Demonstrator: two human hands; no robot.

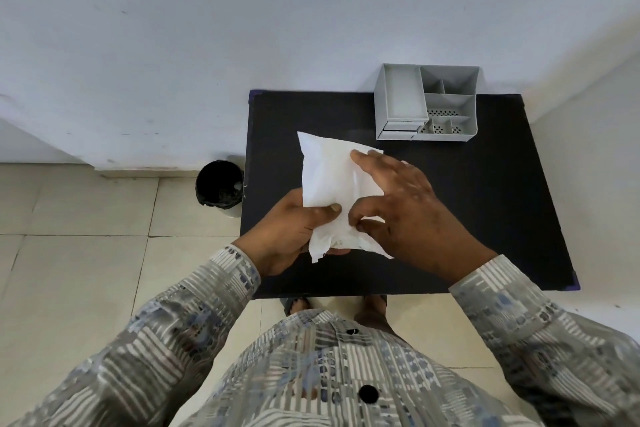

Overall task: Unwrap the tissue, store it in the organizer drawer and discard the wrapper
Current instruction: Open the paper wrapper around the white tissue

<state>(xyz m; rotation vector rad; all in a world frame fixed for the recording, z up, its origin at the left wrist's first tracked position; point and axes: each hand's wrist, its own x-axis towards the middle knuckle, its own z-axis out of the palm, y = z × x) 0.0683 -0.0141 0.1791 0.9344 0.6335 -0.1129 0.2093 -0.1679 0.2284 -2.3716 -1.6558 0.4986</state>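
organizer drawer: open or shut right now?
Looks shut. The drawer front sits about flush with the organizer front at its lower left corner, nothing pulled out. Both hands are on the tissue pack.

We see a black table (485, 218) standing against a pale wall (207, 28). Around it lies a floor of cream tiles (69, 270). Below, our patterned shirt (329, 374) fills the near edge, with dark buttons down its front, and our feet (298, 305) show at the table's near side.
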